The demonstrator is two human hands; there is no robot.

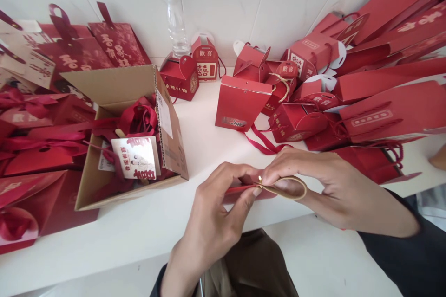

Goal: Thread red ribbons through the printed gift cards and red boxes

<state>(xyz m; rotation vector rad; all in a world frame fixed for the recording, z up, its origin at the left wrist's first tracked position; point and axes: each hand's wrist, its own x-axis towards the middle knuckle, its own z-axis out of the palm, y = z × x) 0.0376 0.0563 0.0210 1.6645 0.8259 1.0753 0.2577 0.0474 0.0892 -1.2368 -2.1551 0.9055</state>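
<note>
My left hand pinches the top edge of a red paper gift bag held low over the front of the table. Across from it, my right hand grips a tan looped strap where it meets that edge. A small gold stud shows between my fingertips. Most of the bag is hidden behind my hands. Just beyond them stands an upright red box, with a red ribbon lying at its foot.
On the left, an open cardboard box holds red ribbon and a printed card. Red gift bags stand behind it. A clear bottle rises near the tiled wall. Several red boxes and larger bags crowd the right.
</note>
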